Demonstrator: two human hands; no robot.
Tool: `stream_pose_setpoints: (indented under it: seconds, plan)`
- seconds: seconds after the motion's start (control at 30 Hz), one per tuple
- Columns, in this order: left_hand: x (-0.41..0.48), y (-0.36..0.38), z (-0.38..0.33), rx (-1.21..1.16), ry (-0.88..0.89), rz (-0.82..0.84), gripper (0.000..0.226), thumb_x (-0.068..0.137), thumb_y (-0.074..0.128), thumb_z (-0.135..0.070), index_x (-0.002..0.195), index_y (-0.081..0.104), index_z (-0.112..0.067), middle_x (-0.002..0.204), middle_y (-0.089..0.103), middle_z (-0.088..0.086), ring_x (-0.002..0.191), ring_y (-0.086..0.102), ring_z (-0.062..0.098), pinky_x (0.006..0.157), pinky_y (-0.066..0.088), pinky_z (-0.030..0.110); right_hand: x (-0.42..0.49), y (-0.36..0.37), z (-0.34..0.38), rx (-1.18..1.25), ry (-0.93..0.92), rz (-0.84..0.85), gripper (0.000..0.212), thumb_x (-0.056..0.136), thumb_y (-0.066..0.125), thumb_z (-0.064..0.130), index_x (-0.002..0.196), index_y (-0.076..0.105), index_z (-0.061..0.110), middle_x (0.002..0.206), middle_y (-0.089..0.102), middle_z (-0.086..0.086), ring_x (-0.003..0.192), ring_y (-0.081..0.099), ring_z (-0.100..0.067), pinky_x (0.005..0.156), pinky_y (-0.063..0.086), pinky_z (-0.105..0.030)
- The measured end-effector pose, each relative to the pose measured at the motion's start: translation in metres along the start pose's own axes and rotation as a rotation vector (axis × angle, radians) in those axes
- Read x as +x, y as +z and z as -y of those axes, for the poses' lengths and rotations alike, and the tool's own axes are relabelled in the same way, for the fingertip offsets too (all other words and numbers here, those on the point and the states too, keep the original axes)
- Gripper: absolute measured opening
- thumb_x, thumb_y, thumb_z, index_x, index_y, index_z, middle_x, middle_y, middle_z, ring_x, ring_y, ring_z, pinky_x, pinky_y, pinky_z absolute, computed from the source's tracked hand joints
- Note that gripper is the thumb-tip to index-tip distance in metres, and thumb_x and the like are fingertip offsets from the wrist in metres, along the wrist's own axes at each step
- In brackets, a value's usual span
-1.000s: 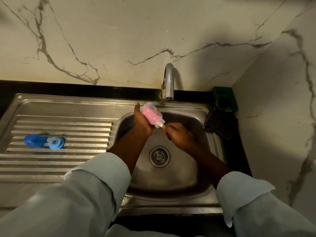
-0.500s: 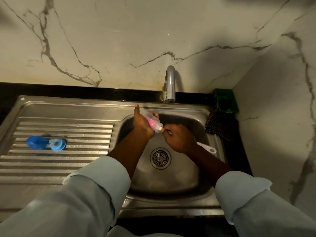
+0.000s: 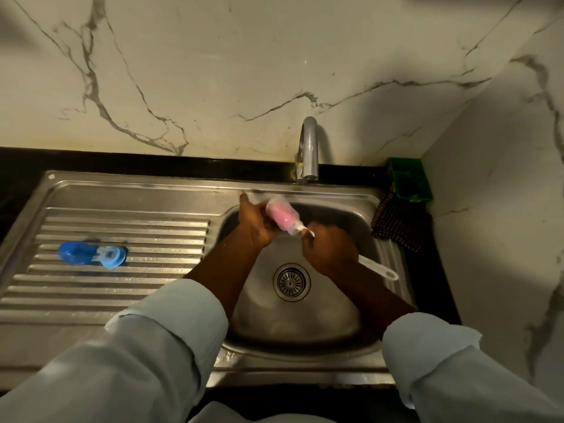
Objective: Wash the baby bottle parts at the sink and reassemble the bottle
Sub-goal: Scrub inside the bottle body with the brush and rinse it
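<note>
1. The bottle [image 3: 280, 215] is held over the far-left part of the sink basin [image 3: 323, 312], tilted with its mouth toward the right, just below the tap [image 3: 308, 148].
2. The left hand [image 3: 254, 227] is wrapped round the bottle's body, fingers curled about it. The right hand [image 3: 329, 248] is clenched on the white handle of the bottle brush [image 3: 377, 268], whose pink head sits inside the bottle.
3. The bottle looks like thin clear plastic: probably light, fairly stiff, unlikely to break, but slippery when wet or soapy.
4. A full wrap round the mid-body, as now, seems the safest hold; a fingertip pinch near the mouth would likely slip under the brush's push and pull.
5. The blue cap [image 3: 74, 253] and the lighter blue ring with teat [image 3: 111, 257] lie touching on the ribbed drainboard [image 3: 122, 300], toward its left edge. They are small, probably light and soft in part; best taken by the rims.
</note>
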State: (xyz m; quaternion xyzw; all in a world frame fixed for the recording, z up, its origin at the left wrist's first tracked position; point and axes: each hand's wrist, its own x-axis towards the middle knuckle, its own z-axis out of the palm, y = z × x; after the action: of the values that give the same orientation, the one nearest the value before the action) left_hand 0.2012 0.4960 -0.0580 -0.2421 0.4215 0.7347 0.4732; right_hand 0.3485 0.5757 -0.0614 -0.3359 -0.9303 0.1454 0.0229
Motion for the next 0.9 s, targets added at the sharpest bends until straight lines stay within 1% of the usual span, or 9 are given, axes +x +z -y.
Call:
stream_pose_setpoints:
  seconds: [0.13, 0.2, 0.4, 0.5, 0.57, 0.63, 0.73, 0.8, 0.9]
  plan:
    - [0.005, 0.013, 0.007, 0.085, 0.006, 0.002, 0.102, 0.070, 0.062, -0.084, 0.139, 0.049, -0.009, 0.135, 0.054, 0.022, 0.123, 0.053, 0.042, 0.111, 0.041, 0.058, -0.002, -0.006, 0.001, -0.109, -0.175, 0.013, 0.031, 0.103, 0.040, 0.039, 0.112, 0.063, 0.020, 0.092, 0.072, -0.002, 0.080, 0.068, -0.024, 0.065, 0.041, -0.029]
    - [-0.001, 0.014, 0.009, 0.063, 0.025, -0.056, 0.085, 0.077, 0.062, -0.079, 0.119, 0.055, -0.005, 0.115, 0.059, 0.019, 0.109, 0.057, 0.032, 0.110, 0.044, 0.046, 0.000, -0.010, 0.000, -0.009, -0.202, 0.044, 0.027, 0.102, 0.045, 0.039, 0.105, 0.064, 0.021, 0.089, 0.071, -0.003, 0.077, 0.067, -0.023, 0.064, 0.041, -0.028]
    - [0.002, 0.014, 0.008, -0.115, 0.044, -0.058, 0.068, 0.087, 0.048, -0.077, 0.091, 0.058, -0.010, 0.079, 0.053, 0.008, 0.072, 0.053, 0.019, 0.074, 0.047, 0.031, 0.007, -0.015, 0.007, 0.407, -0.108, 0.228, 0.033, 0.104, 0.051, 0.027, 0.071, 0.052, 0.029, 0.067, 0.054, 0.009, 0.063, 0.052, -0.007, 0.061, 0.036, -0.027]
    - [0.006, 0.017, 0.002, 0.027, 0.013, -0.118, 0.064, 0.096, 0.022, -0.075, 0.092, 0.054, -0.020, 0.076, 0.042, 0.003, 0.065, 0.042, 0.017, 0.071, 0.045, 0.031, 0.005, -0.009, 0.003, 0.255, -0.111, 0.140, 0.025, 0.103, 0.049, 0.033, 0.080, 0.056, 0.028, 0.072, 0.059, 0.007, 0.066, 0.057, -0.013, 0.063, 0.039, -0.028]
    - [0.011, 0.014, 0.003, 0.124, -0.027, -0.151, 0.069, 0.100, 0.012, -0.068, 0.136, 0.053, -0.025, 0.077, 0.038, 0.004, 0.071, 0.048, 0.020, 0.102, 0.045, 0.035, 0.002, -0.003, 0.001, -0.009, -0.134, 0.045, 0.023, 0.103, 0.044, 0.038, 0.099, 0.062, 0.024, 0.081, 0.064, 0.004, 0.072, 0.061, -0.018, 0.065, 0.041, -0.028]
    - [0.014, 0.016, 0.006, 0.019, -0.044, -0.129, 0.078, 0.099, 0.025, -0.069, 0.155, 0.035, -0.016, 0.094, 0.053, 0.012, 0.111, 0.061, 0.026, 0.119, 0.033, 0.041, -0.001, -0.001, 0.004, -0.149, -0.130, 0.013, 0.023, 0.103, 0.044, 0.035, 0.115, 0.059, 0.022, 0.090, 0.068, 0.000, 0.080, 0.067, -0.021, 0.070, 0.048, -0.031]
    - [0.008, 0.020, 0.009, -0.099, -0.057, -0.111, 0.086, 0.087, 0.055, -0.074, 0.146, 0.043, -0.012, 0.135, 0.055, 0.019, 0.126, 0.054, 0.035, 0.114, 0.040, 0.048, -0.004, 0.002, 0.006, -0.180, -0.148, 0.057, 0.025, 0.104, 0.047, 0.032, 0.123, 0.057, 0.021, 0.099, 0.069, -0.001, 0.089, 0.067, -0.021, 0.074, 0.048, -0.032]
    - [0.003, 0.021, 0.013, -0.093, -0.017, -0.028, 0.089, 0.090, 0.050, -0.073, 0.151, 0.037, -0.009, 0.148, 0.046, 0.019, 0.136, 0.046, 0.034, 0.117, 0.034, 0.046, -0.005, 0.000, 0.005, -0.017, -0.184, 0.108, 0.024, 0.105, 0.045, 0.034, 0.115, 0.062, 0.021, 0.096, 0.069, 0.000, 0.085, 0.066, -0.019, 0.072, 0.047, -0.029]
    - [-0.001, 0.013, 0.016, -0.005, 0.061, 0.034, 0.073, 0.095, 0.047, -0.065, 0.138, 0.048, -0.006, 0.122, 0.058, 0.011, 0.111, 0.058, 0.024, 0.099, 0.046, 0.037, 0.004, -0.005, 0.000, 0.406, -0.115, 0.322, 0.024, 0.104, 0.050, 0.029, 0.097, 0.068, 0.015, 0.082, 0.066, -0.003, 0.071, 0.060, -0.015, 0.065, 0.047, -0.031]
